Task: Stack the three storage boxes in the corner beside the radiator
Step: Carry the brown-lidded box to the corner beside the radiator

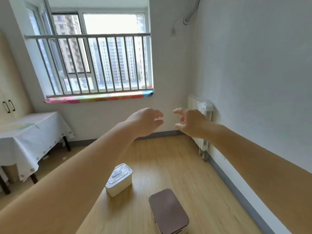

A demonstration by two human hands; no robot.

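On the wooden floor (177, 159), near the person's feet, two storage boxes sit apart from each other: a white box (119, 179) with a clear handled lid, and a box with a brown lid (168, 211) closer in. A third box is not in view. Neither box is stacked, and both lie well short of the corner beside the radiator (200, 122), which stands bare against the right wall. Both arms are stretched forward at chest height. The left hand (145, 121) and the right hand (190, 122) face each other, fingers spread and loosely curled, gripping nothing. Judged from this posture, the hands are framing the corner rather than reaching for a box. A cloth-covered table (32, 132) stands at the left, clear of the work.
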